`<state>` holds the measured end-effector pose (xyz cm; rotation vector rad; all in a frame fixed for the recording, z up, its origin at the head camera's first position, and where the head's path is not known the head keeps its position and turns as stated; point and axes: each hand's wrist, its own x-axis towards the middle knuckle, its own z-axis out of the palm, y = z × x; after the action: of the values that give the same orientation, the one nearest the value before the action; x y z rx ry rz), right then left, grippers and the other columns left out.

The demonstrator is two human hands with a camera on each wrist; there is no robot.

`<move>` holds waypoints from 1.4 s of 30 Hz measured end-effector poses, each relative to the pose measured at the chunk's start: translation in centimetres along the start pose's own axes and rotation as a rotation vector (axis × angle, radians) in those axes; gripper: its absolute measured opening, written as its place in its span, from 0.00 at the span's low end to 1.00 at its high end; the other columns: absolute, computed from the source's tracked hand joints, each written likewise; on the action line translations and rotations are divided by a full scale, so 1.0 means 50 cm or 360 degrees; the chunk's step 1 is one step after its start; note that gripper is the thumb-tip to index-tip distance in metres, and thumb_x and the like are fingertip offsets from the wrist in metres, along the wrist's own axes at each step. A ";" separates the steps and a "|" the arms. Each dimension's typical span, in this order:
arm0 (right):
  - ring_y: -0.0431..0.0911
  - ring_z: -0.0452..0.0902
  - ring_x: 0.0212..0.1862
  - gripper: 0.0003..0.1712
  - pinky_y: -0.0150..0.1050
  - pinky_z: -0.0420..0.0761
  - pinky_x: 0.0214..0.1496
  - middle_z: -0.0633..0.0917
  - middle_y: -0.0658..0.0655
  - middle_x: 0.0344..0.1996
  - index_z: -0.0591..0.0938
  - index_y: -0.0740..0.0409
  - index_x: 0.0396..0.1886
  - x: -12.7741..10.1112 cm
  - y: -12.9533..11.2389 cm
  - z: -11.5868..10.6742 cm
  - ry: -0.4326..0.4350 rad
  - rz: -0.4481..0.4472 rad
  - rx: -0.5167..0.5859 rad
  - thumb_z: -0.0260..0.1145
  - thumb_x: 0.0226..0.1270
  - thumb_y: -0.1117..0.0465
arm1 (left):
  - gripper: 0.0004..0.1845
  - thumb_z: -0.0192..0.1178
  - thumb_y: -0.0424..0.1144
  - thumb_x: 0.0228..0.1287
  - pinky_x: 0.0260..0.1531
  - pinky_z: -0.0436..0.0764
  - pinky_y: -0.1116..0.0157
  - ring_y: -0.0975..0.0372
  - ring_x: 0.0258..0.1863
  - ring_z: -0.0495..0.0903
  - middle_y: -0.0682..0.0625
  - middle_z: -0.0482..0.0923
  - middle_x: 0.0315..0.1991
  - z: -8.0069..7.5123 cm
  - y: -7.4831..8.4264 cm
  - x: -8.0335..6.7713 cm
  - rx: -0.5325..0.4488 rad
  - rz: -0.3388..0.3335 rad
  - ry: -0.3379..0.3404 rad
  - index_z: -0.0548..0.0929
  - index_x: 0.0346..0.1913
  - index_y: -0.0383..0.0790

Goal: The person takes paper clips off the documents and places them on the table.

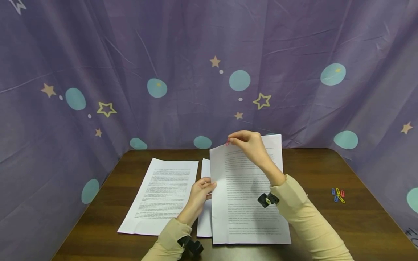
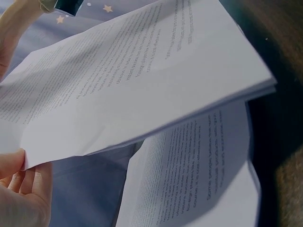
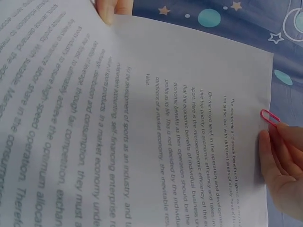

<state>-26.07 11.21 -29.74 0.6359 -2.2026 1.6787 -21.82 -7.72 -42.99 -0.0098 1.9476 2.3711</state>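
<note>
A stack of printed sheets [image 1: 249,203] is held up off the table, its text side toward me. My left hand [image 1: 198,194] grips the stack by its left edge, thumb on the front and fingers behind, as the left wrist view also shows. At the top edge, near the upper left corner, my right hand [image 1: 250,145] pinches a pink paper clip [image 3: 270,116] between thumb and fingertips. The clip's rounded end overlaps the paper's edge in the right wrist view. Behind the raised stack, another stack of paper [image 1: 204,217] is partly hidden on the table.
To the left lies a separate printed stack [image 1: 163,195] on the brown wooden table [image 1: 313,166]. Several colored paper clips [image 1: 338,195], blue, yellow and red, lie at the right. A purple curtain [image 1: 183,43] with stars and dots hangs behind the table.
</note>
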 end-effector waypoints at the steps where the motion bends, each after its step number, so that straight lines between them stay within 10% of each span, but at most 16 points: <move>1: 0.45 0.79 0.36 0.08 0.31 0.76 0.38 0.84 0.61 0.32 0.82 0.65 0.35 -0.001 -0.006 -0.001 0.0015 0.0010 0.0004 0.63 0.57 0.65 | 0.04 0.56 0.26 0.55 0.20 0.77 0.71 0.67 0.21 0.78 0.54 0.79 0.24 0.000 0.000 0.000 0.0000 0.0002 -0.0003 0.73 0.34 0.30; 11: 0.48 0.80 0.33 0.09 0.30 0.78 0.37 0.82 0.69 0.32 0.79 0.75 0.36 -0.014 -0.056 -0.016 0.0118 -0.0002 0.0100 0.61 0.57 0.71 | 0.04 0.56 0.26 0.55 0.20 0.76 0.72 0.66 0.22 0.78 0.54 0.79 0.24 -0.002 -0.002 0.006 -0.0014 -0.0014 0.0036 0.73 0.34 0.31; 42: 0.36 0.80 0.29 0.10 0.28 0.77 0.36 0.81 0.70 0.30 0.79 0.76 0.36 -0.062 -0.013 -0.106 0.0193 0.0035 -0.0009 0.62 0.56 0.71 | 0.05 0.56 0.26 0.55 0.19 0.76 0.72 0.67 0.21 0.78 0.53 0.79 0.23 -0.017 0.006 0.004 -0.0046 -0.0025 0.0115 0.72 0.34 0.32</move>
<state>-23.24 16.67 -29.29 0.4966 -2.1362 1.6746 -22.06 -8.60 -42.88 -0.1138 1.9362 2.4213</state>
